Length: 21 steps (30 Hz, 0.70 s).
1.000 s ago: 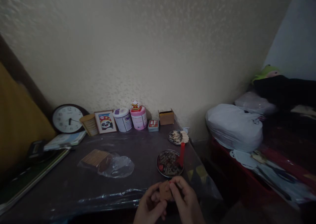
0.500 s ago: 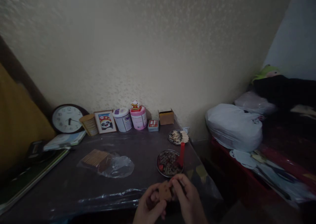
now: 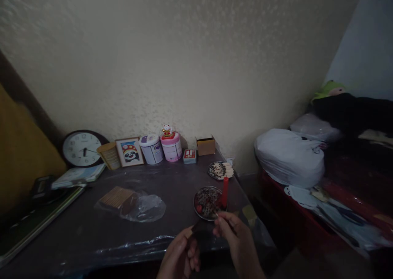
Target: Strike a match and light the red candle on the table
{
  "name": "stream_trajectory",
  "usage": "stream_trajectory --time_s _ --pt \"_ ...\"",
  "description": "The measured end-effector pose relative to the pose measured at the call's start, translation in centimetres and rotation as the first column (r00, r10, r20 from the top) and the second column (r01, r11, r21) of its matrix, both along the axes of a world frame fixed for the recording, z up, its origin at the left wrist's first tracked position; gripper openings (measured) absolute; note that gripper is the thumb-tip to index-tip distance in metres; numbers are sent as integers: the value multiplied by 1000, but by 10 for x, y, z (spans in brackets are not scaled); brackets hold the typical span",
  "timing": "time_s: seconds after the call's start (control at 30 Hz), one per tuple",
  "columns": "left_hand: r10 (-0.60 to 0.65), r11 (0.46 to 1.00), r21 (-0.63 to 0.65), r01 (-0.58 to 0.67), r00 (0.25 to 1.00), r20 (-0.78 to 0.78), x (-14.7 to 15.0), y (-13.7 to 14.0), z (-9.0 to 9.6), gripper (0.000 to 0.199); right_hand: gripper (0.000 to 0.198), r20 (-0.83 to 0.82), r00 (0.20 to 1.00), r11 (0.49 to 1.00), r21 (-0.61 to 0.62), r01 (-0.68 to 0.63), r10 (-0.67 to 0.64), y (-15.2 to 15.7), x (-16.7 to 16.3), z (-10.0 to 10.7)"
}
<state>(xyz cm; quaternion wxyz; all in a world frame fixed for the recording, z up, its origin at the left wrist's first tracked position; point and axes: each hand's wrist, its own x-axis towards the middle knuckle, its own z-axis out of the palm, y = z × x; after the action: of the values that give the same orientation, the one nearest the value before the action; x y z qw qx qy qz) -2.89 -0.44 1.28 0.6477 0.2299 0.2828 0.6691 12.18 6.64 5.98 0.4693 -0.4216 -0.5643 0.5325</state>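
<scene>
My left hand (image 3: 181, 252), near the table's front edge, is closed around a small brown matchbox (image 3: 190, 232), seen edge-on and mostly hidden by the fingers. To its right, my right hand (image 3: 231, 232) pinches a thin matchstick (image 3: 217, 215), of which only a short pale end shows. Just beyond both hands lies a round metal plate (image 3: 196, 212) covered with dark, burnt-looking bits. A red candle (image 3: 225, 192) stands upright at its right side; I make out no flame. Behind it, a smaller plate (image 3: 211, 175) holds many matchsticks (image 3: 225, 171) with dark heads.
A clear plastic bag (image 3: 150, 209) with a brown stack (image 3: 116, 197) lies left on the table. Along the wall stand a clock (image 3: 81, 148), a framed panda picture (image 3: 130, 152), two tubs (image 3: 152, 150), a small tin (image 3: 190, 157) and a cardboard box (image 3: 206, 146). White bags (image 3: 288, 158) sit right.
My hands have moved apart. The brown matchbox has turned from its flat face to its edge in my left hand, and a pale stick end now shows in my right fingers.
</scene>
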Motion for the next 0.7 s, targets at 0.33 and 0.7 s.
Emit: stream_trajectory --time_s 0.33,0.7 --pt "-16 1000 -26 18 994 105 -1 0 1 32 42 -111 993 999 -20 -32 30 -3 0 1" --pt "12 1000 -8 -11 994 111 2 0 -2 39 28 -33 998 997 57 60 -58 -6 2 8"
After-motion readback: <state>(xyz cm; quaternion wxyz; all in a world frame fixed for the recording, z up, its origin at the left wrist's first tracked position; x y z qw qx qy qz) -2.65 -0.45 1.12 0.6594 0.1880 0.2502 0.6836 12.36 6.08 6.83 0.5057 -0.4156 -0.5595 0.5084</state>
